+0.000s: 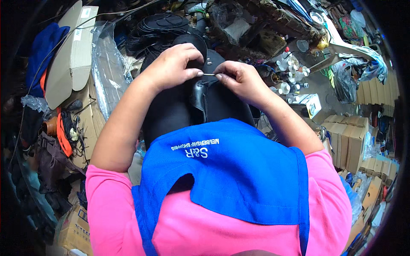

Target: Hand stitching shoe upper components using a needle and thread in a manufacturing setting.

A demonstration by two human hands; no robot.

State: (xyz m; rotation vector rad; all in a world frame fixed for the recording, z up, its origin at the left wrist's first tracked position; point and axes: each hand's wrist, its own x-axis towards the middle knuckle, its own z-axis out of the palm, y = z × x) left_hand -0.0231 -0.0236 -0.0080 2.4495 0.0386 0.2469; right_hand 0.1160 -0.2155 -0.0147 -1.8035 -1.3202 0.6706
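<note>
Above my lap, my left hand (177, 66) and my right hand (241, 81) face each other. A short, thin, pale needle-like rod (209, 74) spans the gap between them, and each hand pinches one end of it between thumb and fingers. Just below it, a shiny black leather piece (198, 96) with a curved edge lies between my dark-clothed legs. A flat black piece (213, 59) sits behind my fingers, partly covered by them. A blue apron (239, 170) hangs over my front.
Coiled black strips (160, 27) are heaped beyond my left hand. Several white-capped bottles (288, 70) stand to the right, with a stack of cardboard boxes (348, 136) nearer me. Folded cardboard (77, 55) and clear plastic sheeting (111, 72) stand on the left.
</note>
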